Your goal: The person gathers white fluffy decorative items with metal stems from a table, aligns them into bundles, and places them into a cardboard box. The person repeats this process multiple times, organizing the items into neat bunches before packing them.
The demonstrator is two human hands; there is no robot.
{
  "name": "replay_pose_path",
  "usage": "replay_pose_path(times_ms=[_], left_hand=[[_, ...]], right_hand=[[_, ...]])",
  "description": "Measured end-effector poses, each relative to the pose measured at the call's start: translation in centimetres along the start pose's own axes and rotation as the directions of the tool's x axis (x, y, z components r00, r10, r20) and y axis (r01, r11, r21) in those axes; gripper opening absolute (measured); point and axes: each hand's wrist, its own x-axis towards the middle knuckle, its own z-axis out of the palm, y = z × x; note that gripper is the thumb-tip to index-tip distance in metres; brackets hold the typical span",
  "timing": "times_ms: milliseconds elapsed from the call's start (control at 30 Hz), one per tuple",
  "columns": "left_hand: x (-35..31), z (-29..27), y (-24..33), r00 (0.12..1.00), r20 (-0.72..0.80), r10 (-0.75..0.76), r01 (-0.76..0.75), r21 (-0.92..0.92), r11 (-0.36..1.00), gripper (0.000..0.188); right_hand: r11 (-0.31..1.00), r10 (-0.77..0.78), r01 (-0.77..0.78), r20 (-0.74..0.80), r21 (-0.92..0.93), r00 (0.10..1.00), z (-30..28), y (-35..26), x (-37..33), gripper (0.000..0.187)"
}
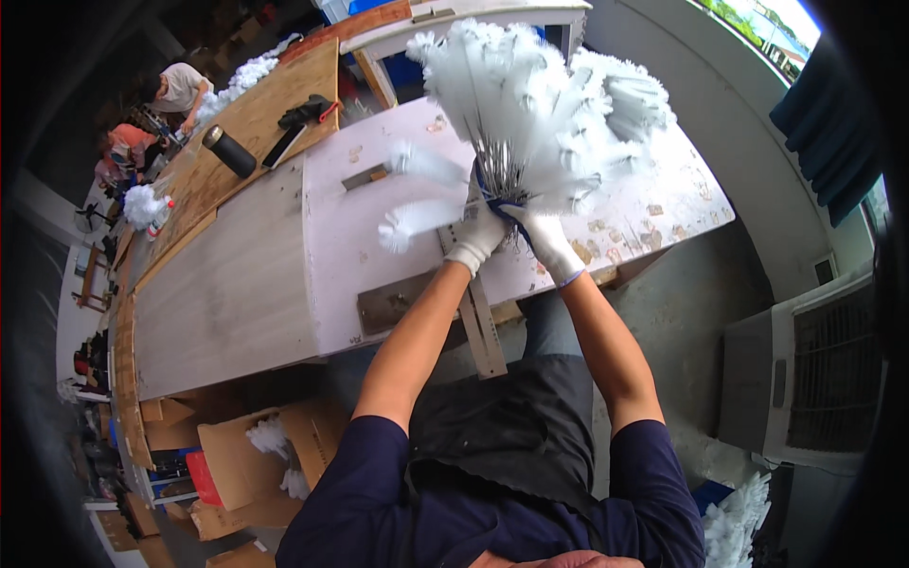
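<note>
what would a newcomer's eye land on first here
The big bunch of fluffy white branches at top centre, with the left gloved hand and right gloved hand at its gathered base. Next, the bright window at upper right, then the dark bottle at upper left.

Fluffy white bundle (516,90), wire stems (500,168) gathered, tops fanned.

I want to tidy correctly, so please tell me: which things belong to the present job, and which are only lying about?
Seemingly in the job:
white tufted bundle, with the left hand and right hand at its stems
dark blue strip there
two loose white tufts

Seemingly only lying about:
dark bottle
black item with red edge
slim dark object
</note>
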Motion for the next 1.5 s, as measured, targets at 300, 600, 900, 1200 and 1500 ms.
replay_pose_path(times_ms=[300, 600, 900, 1200, 1500], left_hand=[[1.3, -0.5, 8.6, 0.999, 0.039, 0.02, -0.016, -0.096, 0.995, 0.079], [-1.1, 0.2, 4.9, 0.962, 0.106, -0.253, 0.247, -0.737, 0.629, 0.055], [-2.1, 2.5, 5.6, 0.998, -0.043, -0.052, 0.01, -0.658, 0.753, 0.049], [-4.0, 1.2, 5.6, 0.994, 0.018, -0.111, 0.107, 0.15, 0.983, 0.064], [-3.0, 1.4, 10.0, 0.992, -0.089, 0.092, -0.087, 0.06, 0.994, 0.084]], right_hand=[[0.995, -0.07, 0.075, 0.074, -0.07, 0.995, -3.3, -6.7, 1.2, 0.076], [0.972, -0.104, 0.113, 0.055, -0.206, 0.993, -0.7, -1.7, 0.8, 0.066], [0.984, -0.084, 0.105, 0.149, -0.141, 0.985, -3.2, -3.8, -0.8, 0.049], [0.965, -0.02, -0.002, 0.08, 0.263, 0.997, 0.6, 4.2, -1.4, 0.043], [0.993, 0.01, -0.033, 0.194, 0.115, 0.981, -3.8, -0.9, -3.0, 0.037]])
